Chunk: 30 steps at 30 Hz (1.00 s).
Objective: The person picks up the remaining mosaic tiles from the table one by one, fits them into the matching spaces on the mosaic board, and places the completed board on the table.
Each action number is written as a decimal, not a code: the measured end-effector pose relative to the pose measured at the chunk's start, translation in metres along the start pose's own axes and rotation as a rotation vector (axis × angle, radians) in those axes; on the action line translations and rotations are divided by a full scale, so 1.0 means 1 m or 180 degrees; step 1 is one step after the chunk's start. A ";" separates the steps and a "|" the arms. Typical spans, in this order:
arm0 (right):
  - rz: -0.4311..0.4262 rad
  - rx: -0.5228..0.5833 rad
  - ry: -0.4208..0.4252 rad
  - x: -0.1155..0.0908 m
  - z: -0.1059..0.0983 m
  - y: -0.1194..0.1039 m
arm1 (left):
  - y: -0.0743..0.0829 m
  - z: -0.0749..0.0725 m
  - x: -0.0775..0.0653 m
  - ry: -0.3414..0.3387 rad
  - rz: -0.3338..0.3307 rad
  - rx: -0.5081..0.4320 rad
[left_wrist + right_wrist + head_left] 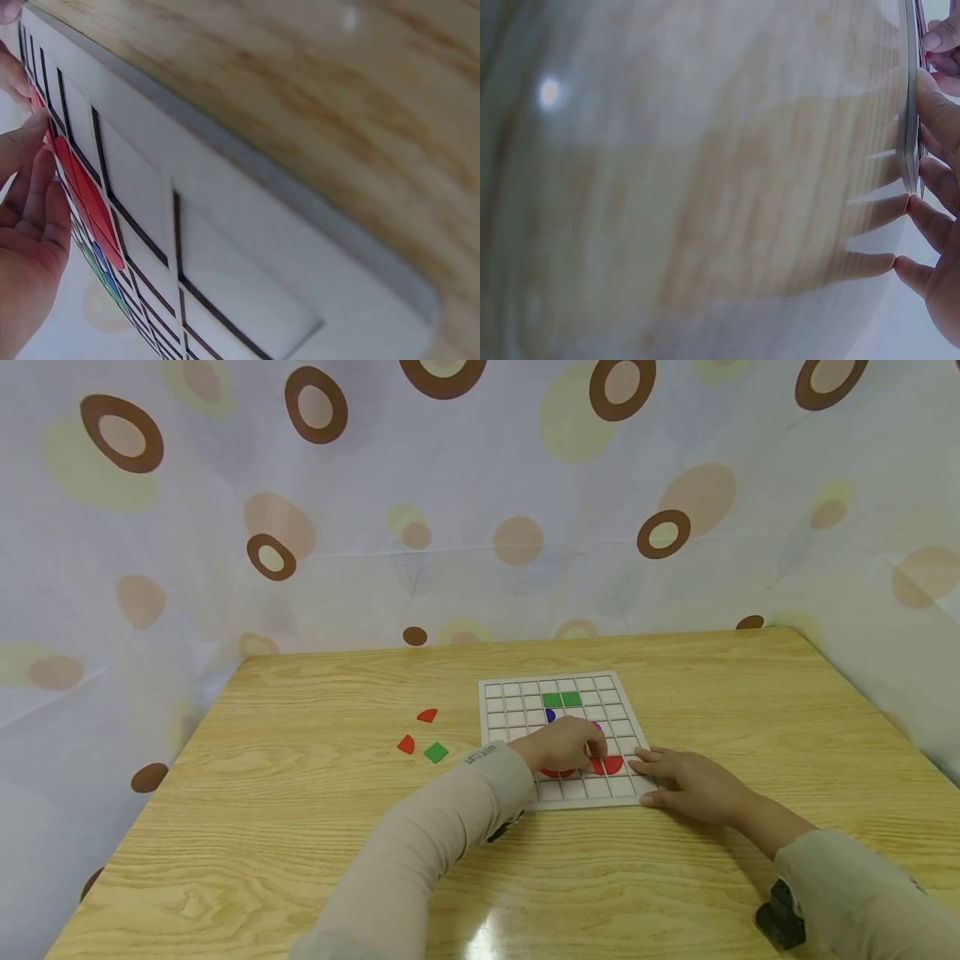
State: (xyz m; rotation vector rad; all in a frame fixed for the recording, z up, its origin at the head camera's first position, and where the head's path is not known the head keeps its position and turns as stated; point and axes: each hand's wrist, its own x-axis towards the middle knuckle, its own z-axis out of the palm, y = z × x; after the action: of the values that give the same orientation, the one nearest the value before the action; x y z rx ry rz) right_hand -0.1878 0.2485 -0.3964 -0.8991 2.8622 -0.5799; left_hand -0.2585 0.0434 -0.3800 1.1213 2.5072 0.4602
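Observation:
A white grid board [624, 727] lies on the table. Over its lower middle, my left hand [564, 745] reaches across and pinches a small red piece [597, 766] between thumb and fingertips, down at the board. Right beside that is a red quarter-circle piece [614, 765]. Another red shape [88, 199] sits on the grid closer to the left wrist, partly covered by the hand in the head view. Two green squares [562, 699], a blue piece [551, 716] and a magenta piece [597, 726] lie farther up. With spread fingers, my right hand [697, 785] touches the board's right edge.
Left of the board, two red quarter-circle pieces [427, 716] and a green square [436, 752] lie loose on the wooden table [300, 777]. A patterned curtain [465, 577] hangs behind the table and along its sides.

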 end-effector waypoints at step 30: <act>0.0117 -0.0010 -0.0093 0.002 0.000 0.000 | -0.017 -0.021 -0.035 0.0280 -0.0114 -0.0598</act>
State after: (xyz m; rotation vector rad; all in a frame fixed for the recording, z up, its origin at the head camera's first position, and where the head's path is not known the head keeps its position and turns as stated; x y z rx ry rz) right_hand -0.1890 0.2475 -0.3967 -0.8463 2.8479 -0.5540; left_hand -0.2572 0.0034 -0.3622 1.0030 2.4919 0.7330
